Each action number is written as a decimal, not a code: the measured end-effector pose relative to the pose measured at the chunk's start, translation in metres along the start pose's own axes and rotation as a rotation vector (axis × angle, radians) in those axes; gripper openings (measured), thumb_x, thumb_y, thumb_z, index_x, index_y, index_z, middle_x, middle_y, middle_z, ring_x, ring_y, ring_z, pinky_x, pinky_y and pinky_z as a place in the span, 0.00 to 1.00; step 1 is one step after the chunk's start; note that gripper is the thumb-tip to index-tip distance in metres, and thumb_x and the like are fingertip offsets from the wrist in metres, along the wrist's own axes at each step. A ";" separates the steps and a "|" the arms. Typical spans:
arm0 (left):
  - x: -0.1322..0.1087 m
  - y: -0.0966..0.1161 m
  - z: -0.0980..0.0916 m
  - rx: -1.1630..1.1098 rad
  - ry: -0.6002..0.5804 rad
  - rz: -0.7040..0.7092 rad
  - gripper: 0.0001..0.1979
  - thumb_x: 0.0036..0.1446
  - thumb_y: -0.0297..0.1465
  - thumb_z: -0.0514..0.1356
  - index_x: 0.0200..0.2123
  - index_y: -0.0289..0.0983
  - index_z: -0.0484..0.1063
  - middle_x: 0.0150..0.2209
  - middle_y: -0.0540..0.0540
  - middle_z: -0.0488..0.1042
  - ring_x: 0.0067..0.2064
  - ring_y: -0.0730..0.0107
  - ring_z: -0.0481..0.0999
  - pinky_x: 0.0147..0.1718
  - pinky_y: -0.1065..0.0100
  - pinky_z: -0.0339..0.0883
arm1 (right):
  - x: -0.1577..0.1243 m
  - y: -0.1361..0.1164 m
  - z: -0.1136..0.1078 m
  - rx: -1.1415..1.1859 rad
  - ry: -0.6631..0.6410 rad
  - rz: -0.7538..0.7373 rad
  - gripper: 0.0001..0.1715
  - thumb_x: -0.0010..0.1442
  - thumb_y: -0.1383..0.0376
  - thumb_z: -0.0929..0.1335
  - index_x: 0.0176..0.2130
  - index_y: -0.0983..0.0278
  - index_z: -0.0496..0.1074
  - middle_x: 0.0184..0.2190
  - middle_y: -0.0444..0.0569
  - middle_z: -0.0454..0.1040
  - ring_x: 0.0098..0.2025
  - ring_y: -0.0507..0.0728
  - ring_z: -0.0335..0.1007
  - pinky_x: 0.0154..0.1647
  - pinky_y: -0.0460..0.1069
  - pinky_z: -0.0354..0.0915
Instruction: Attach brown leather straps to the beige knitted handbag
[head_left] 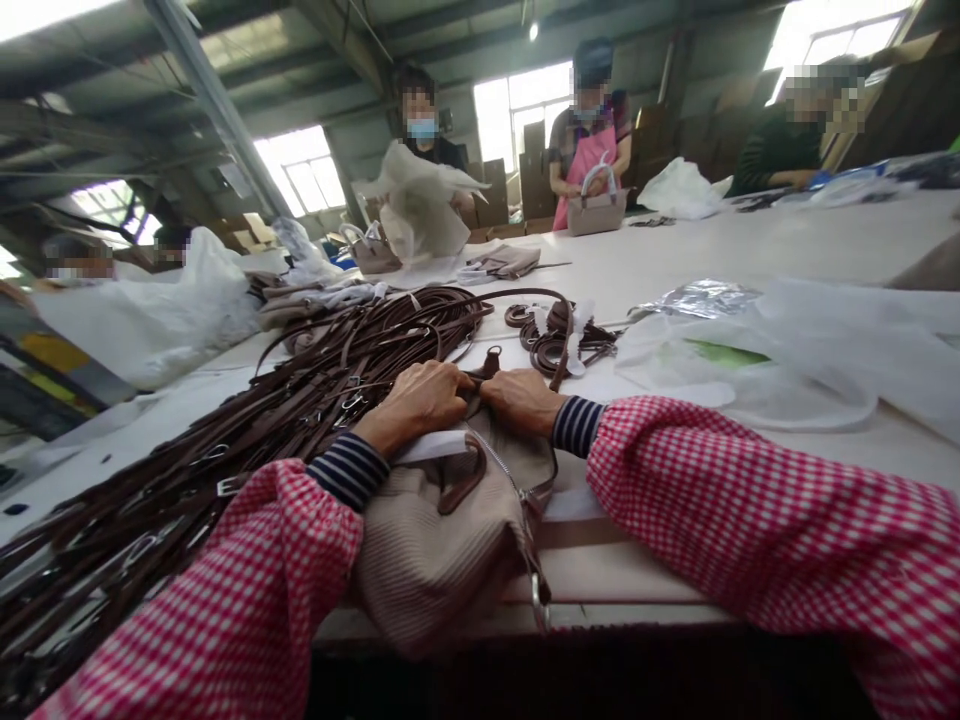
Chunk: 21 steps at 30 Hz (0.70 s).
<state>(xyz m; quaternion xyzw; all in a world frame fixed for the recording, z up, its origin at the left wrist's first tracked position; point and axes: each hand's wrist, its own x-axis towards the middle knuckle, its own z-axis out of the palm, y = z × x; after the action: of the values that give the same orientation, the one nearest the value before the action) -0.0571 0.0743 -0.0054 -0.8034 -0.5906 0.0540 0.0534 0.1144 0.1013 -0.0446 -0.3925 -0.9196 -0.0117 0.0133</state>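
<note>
A ribbed taupe handbag [442, 530] with dark brown trim lies at the table's front edge, its zipper side toward the right. My left hand [424, 400] is closed on the bag's far top edge. Close beside it, my right hand [521, 400] grips the same edge, fingers curled in. Between the hands a brown tab with a metal ring [493, 358] sticks up. A brown handle with a white wrap [433, 447] lies across the bag, and a metal clasp [538, 600] hangs at its near right corner. My fingertips are hidden.
Many brown straps with metal buckles [285, 440] are heaped along the left. Coiled straps [559, 335] lie beyond my hands. Clear plastic and white wrapping [750, 360] spread at right. Across the white table [600, 262], co-workers handle wrapping and a handbag [596, 212].
</note>
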 end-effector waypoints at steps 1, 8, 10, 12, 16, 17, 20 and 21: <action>0.000 0.001 0.001 -0.003 0.010 -0.011 0.26 0.53 0.31 0.58 0.54 0.49 0.82 0.52 0.43 0.83 0.53 0.49 0.82 0.52 0.58 0.74 | 0.001 0.000 0.000 -0.015 0.006 -0.011 0.20 0.74 0.67 0.60 0.53 0.69 0.79 0.45 0.67 0.82 0.51 0.66 0.81 0.48 0.53 0.71; -0.001 0.006 0.007 -0.020 0.061 -0.051 0.22 0.54 0.30 0.57 0.49 0.45 0.84 0.50 0.40 0.83 0.52 0.47 0.83 0.51 0.55 0.75 | 0.011 -0.008 -0.004 -0.079 -0.001 -0.099 0.18 0.74 0.67 0.63 0.47 0.71 0.81 0.45 0.68 0.82 0.50 0.65 0.82 0.48 0.53 0.72; -0.002 0.006 0.009 -0.018 0.066 -0.059 0.21 0.54 0.29 0.56 0.47 0.43 0.84 0.50 0.39 0.83 0.52 0.46 0.83 0.50 0.55 0.75 | 0.015 -0.013 -0.005 -0.083 0.004 -0.106 0.17 0.73 0.67 0.63 0.46 0.70 0.81 0.46 0.68 0.82 0.50 0.65 0.82 0.49 0.53 0.72; -0.003 0.005 0.010 -0.021 0.072 -0.062 0.22 0.54 0.29 0.56 0.49 0.43 0.83 0.52 0.39 0.83 0.53 0.47 0.82 0.50 0.55 0.75 | 0.017 -0.017 -0.004 -0.087 0.010 -0.101 0.17 0.73 0.68 0.63 0.46 0.70 0.81 0.46 0.67 0.82 0.50 0.65 0.82 0.48 0.52 0.72; -0.003 0.004 0.012 -0.035 0.085 -0.076 0.25 0.55 0.30 0.56 0.54 0.50 0.81 0.54 0.44 0.82 0.54 0.49 0.82 0.52 0.55 0.75 | 0.016 -0.019 0.000 -0.098 0.023 -0.074 0.17 0.72 0.68 0.63 0.46 0.71 0.81 0.44 0.67 0.83 0.50 0.66 0.82 0.46 0.52 0.72; -0.003 0.003 0.012 -0.036 0.087 -0.083 0.25 0.55 0.30 0.57 0.55 0.51 0.81 0.54 0.44 0.82 0.54 0.49 0.82 0.52 0.55 0.74 | 0.014 -0.018 0.001 -0.100 0.028 -0.065 0.17 0.72 0.68 0.63 0.46 0.71 0.80 0.44 0.68 0.82 0.49 0.66 0.82 0.46 0.53 0.72; -0.004 0.004 0.013 -0.028 0.084 -0.103 0.24 0.57 0.31 0.57 0.55 0.49 0.81 0.53 0.43 0.82 0.54 0.49 0.82 0.52 0.55 0.75 | 0.007 -0.015 0.003 -0.102 0.052 -0.036 0.17 0.71 0.68 0.63 0.50 0.73 0.79 0.45 0.70 0.82 0.49 0.66 0.82 0.46 0.53 0.72; -0.004 0.005 0.013 -0.023 0.079 -0.109 0.24 0.57 0.31 0.57 0.54 0.48 0.81 0.53 0.42 0.82 0.53 0.48 0.82 0.52 0.55 0.75 | 0.004 -0.013 0.003 -0.102 0.062 -0.024 0.17 0.71 0.68 0.63 0.51 0.74 0.78 0.46 0.71 0.81 0.49 0.67 0.82 0.46 0.53 0.72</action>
<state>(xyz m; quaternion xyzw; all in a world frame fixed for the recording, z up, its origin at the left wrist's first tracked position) -0.0554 0.0692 -0.0188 -0.7722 -0.6313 0.0124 0.0705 0.1022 0.0952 -0.0481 -0.3811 -0.9216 -0.0709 0.0214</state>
